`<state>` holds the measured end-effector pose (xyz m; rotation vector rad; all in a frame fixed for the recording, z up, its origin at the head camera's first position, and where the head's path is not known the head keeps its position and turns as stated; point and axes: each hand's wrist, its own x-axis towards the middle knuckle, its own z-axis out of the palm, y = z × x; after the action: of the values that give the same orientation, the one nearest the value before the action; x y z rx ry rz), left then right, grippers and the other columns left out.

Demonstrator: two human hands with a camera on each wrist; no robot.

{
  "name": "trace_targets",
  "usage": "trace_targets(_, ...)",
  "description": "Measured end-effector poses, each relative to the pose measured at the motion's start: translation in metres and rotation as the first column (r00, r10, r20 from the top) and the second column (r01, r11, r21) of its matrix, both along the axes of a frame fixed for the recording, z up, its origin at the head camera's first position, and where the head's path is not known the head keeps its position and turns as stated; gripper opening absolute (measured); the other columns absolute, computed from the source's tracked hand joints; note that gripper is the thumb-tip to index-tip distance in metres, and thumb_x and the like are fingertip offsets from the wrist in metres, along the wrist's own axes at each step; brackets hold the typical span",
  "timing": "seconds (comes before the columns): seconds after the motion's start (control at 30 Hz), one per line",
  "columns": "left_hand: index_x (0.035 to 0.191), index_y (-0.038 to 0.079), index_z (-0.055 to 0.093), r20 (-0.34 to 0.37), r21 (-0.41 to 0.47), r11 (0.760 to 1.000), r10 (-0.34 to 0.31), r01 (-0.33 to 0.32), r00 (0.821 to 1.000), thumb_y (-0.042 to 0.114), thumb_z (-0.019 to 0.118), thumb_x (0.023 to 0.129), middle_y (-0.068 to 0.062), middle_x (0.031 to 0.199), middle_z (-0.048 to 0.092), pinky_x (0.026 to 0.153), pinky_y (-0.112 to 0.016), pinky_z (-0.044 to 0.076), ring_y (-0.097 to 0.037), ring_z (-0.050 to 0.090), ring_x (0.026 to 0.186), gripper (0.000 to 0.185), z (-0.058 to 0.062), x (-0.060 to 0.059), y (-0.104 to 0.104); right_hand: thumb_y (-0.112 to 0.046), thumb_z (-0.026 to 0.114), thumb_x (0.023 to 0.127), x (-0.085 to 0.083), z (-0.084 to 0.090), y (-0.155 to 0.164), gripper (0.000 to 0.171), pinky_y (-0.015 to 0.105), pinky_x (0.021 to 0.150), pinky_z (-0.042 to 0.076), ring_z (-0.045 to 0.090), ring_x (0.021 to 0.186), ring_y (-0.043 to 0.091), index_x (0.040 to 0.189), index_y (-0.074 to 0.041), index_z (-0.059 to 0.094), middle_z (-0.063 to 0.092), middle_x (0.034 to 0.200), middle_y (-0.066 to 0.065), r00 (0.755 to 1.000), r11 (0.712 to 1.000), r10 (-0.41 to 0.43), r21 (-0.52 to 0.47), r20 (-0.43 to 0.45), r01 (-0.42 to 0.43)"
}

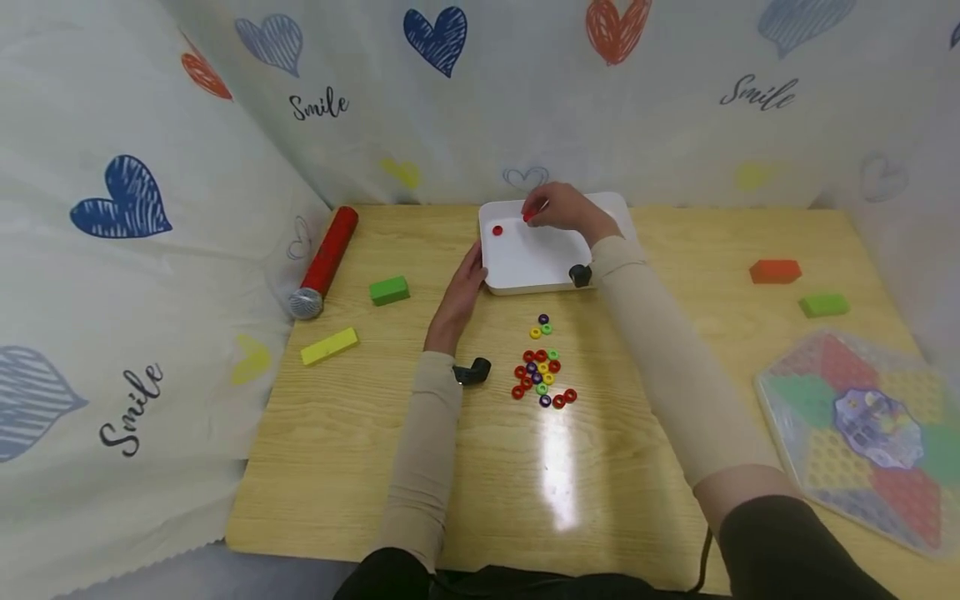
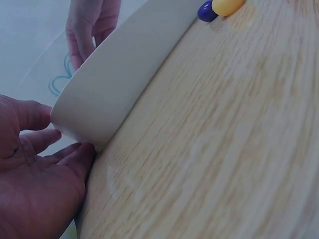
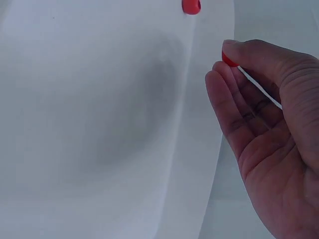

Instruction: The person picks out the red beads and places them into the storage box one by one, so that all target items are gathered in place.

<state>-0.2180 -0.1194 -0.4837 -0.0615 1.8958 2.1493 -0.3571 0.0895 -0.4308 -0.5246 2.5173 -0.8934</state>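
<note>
At the back of the table lies a shallow white tray (image 1: 525, 260). My left hand (image 1: 459, 296) holds its near left corner, thumb at the rim and fingers against the outer wall, as the left wrist view shows. Over the tray's far side, my right hand (image 1: 564, 208) pinches a small red bead (image 3: 229, 60) between thumb and fingertips. Another red bead (image 1: 497, 230) sits inside the tray near its left wall. In front of the tray is a loose group of ring-shaped beads (image 1: 542, 367) in red, yellow, green and purple.
To the left lie a red microphone (image 1: 327, 258), a green block (image 1: 389, 291) and a yellow block (image 1: 330, 346). On the right are an orange-red block (image 1: 776, 271), a light green block (image 1: 824, 305) and a star-patterned game board (image 1: 832, 383). A patterned curtain (image 1: 525, 100) hangs behind.
</note>
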Motion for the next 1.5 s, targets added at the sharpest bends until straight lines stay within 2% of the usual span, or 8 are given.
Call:
trace_targets(0.1, 0.156, 0.018, 0.015, 0.005, 0.002, 1.000, -0.007, 0.007, 1.000, 0.009, 0.034, 0.104, 0.000, 0.162, 0.014, 0.118, -0.031, 0.021, -0.012, 0.016, 0.147, 0.056, -0.005, -0.002, 0.001, -0.012, 0.064, 0.092, 0.000, -0.005, -0.004, 0.019, 0.037, 0.093, 0.048, 0.053, 0.103, 0.025, 0.111, -0.009, 0.065, 0.061, 0.113, 0.009, 1.000, 1.000, 0.005, 0.024, 0.010, -0.005)
trace_targets(0.33, 0.155, 0.022, 0.018, -0.007, 0.018, 1.000, 0.008, -0.008, 1.000, 0.010, 0.034, 0.105, 0.005, 0.161, 0.018, 0.118, -0.031, 0.023, -0.009, 0.020, 0.145, 0.055, -0.025, -0.007, 0.009, -0.008, 0.064, 0.090, -0.003, -0.017, -0.005, 0.022, 0.035, 0.088, 0.047, 0.054, 0.102, 0.024, 0.112, -0.006, 0.067, 0.063, 0.114, 0.011, 0.999, 0.994, 0.030, 0.109, 0.011, -0.031)
trace_targets(0.7, 0.155, 0.025, 0.021, -0.006, -0.002, 1.000, 0.016, -0.016, 1.000, 0.012, 0.036, 0.105, 0.006, 0.159, 0.021, 0.117, -0.029, 0.024, -0.008, 0.023, 0.144, 0.054, -0.030, -0.002, 0.019, -0.006, 0.063, 0.089, -0.001, -0.026, -0.003, 0.018, 0.034, 0.085, 0.046, 0.052, 0.098, 0.024, 0.106, -0.006, 0.067, 0.061, 0.108, 0.011, 1.000, 0.992, -0.004, 0.123, 0.025, 0.001)
trace_targets(0.9, 0.155, 0.022, 0.019, -0.004, 0.028, 1.000, -0.002, 0.002, 1.000, 0.010, 0.035, 0.105, 0.003, 0.161, 0.018, 0.118, -0.030, 0.022, -0.010, 0.020, 0.145, 0.055, -0.029, -0.002, 0.022, -0.004, 0.062, 0.090, 0.003, -0.028, 0.001, 0.018, 0.034, 0.085, 0.045, 0.051, 0.096, 0.025, 0.108, -0.006, 0.065, 0.059, 0.107, 0.011, 0.999, 0.991, -0.014, 0.132, 0.042, 0.009)
trace_targets(1.07, 0.156, 0.017, 0.016, 0.000, 0.024, 0.999, -0.028, 0.028, 1.000, 0.007, 0.034, 0.104, -0.002, 0.162, 0.015, 0.118, -0.031, 0.022, -0.014, 0.018, 0.147, 0.055, -0.016, 0.001, 0.021, -0.006, 0.062, 0.091, 0.003, -0.025, 0.005, 0.023, 0.036, 0.089, 0.045, 0.050, 0.099, 0.025, 0.114, -0.008, 0.065, 0.060, 0.112, 0.011, 0.998, 0.988, -0.020, 0.151, 0.052, 0.012)
trace_targets(1.2, 0.156, 0.016, 0.017, -0.010, -0.004, 1.000, -0.015, 0.015, 1.000, 0.006, 0.034, 0.104, -0.002, 0.161, 0.017, 0.118, -0.032, 0.022, -0.014, 0.019, 0.146, 0.056, -0.010, 0.002, 0.018, -0.008, 0.063, 0.092, 0.005, -0.019, 0.008, 0.030, 0.041, 0.098, 0.044, 0.051, 0.109, 0.026, 0.121, -0.009, 0.062, 0.058, 0.121, 0.010, 0.996, 0.991, -0.029, 0.135, 0.081, 0.018)
trace_targets(1.4, 0.156, 0.015, 0.016, -0.018, 0.001, 1.000, -0.011, 0.011, 1.000, 0.007, 0.034, 0.104, -0.003, 0.161, 0.016, 0.118, -0.031, 0.021, -0.016, 0.018, 0.147, 0.056, -0.003, 0.000, 0.008, -0.010, 0.066, 0.091, 0.014, -0.006, 0.011, 0.038, 0.042, 0.102, 0.045, 0.052, 0.119, 0.028, 0.128, -0.010, 0.059, 0.057, 0.130, 0.009, 1.000, 0.996, 0.012, 0.091, 0.005, -0.013)
trace_targets(1.5, 0.156, 0.017, 0.017, -0.021, 0.012, 1.000, 0.016, -0.015, 1.000, 0.007, 0.034, 0.104, -0.001, 0.161, 0.017, 0.118, -0.030, 0.021, -0.013, 0.019, 0.146, 0.056, -0.008, -0.004, 0.000, -0.010, 0.067, 0.091, 0.022, 0.003, 0.011, 0.041, 0.042, 0.102, 0.046, 0.051, 0.122, 0.029, 0.131, -0.008, 0.057, 0.055, 0.134, 0.010, 0.998, 0.998, 0.045, 0.056, -0.049, -0.043)
